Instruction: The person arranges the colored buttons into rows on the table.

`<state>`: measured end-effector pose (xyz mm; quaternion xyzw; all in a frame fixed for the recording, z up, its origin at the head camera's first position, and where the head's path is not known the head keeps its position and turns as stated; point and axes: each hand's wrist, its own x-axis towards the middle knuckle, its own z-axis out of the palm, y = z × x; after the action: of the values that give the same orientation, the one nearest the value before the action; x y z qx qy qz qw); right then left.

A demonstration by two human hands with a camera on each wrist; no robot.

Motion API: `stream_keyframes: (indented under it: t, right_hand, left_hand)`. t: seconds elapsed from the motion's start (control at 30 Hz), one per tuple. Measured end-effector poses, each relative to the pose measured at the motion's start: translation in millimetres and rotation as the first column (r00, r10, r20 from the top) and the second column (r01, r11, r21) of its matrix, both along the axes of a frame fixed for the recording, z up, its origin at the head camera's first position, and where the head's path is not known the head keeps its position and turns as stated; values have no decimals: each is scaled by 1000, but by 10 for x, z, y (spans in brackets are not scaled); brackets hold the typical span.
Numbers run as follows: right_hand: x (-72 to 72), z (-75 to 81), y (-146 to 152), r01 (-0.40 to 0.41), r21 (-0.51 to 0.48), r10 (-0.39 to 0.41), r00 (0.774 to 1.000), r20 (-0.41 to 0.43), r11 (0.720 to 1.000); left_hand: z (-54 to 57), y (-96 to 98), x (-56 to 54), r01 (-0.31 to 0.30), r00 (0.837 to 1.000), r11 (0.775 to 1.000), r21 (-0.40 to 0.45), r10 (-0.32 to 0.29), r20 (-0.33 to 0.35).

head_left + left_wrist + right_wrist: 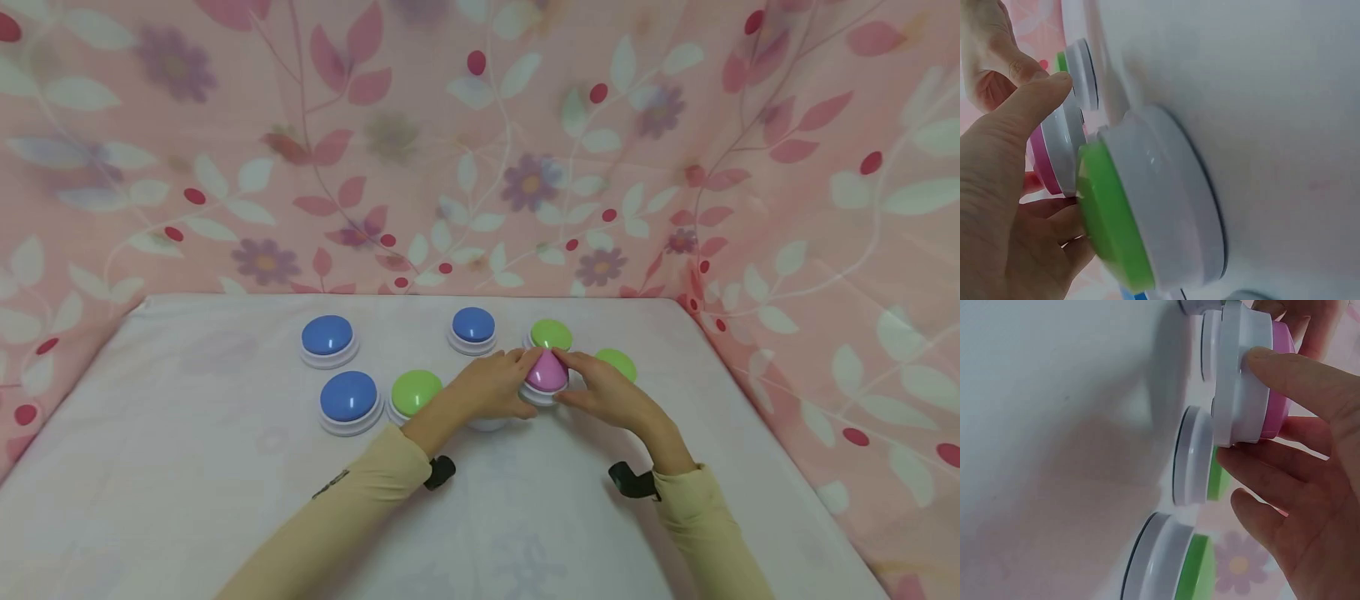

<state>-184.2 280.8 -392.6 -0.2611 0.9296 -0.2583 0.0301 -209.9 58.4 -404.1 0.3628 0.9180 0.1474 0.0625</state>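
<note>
Gripping pink button (547, 377) (between them); both hands (495, 385) (611, 395).

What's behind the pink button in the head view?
A green button, top visible. The pink button, left hand and right hand cover its lower front, so that part can't be seen. Farther back: floral cloth.

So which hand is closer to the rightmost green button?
Right: the right hand is in front of the rightmost green button, partly hiding it; the left hand is farther off, left of the pink button.
</note>
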Motion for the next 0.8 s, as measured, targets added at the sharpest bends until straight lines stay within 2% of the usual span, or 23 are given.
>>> stream_keyframes:
  t: [0.1, 0.23, 0.33, 0.53, 0.8]
  right_hand:
    - [26, -41, 54, -12, 5, 11, 1000, 12, 1000]
    - [72, -99, 114, -2, 18, 1, 999, 47, 1000]
    - [101, -148, 150, 13, 24, -16, 996, 93, 1000]
    - [109, -210, 153, 4, 16, -6, 995, 99, 1000]
    - [68, -223, 134, 1, 20, -3, 993, 118, 1000]
  left_hand:
    - [-53, 57, 5, 17, 1000, 999, -32, -17, -10]
    - [-121, 103, 32, 62, 994, 995, -76, -68, -83]
    - [-172, 128, 53, 86, 989, 990, -114, -99, -112]
    - [-217, 136, 73, 98, 987, 982, -164, -117, -110]
    - [-204, 108, 51, 100, 989, 983, -156, -116, -95]
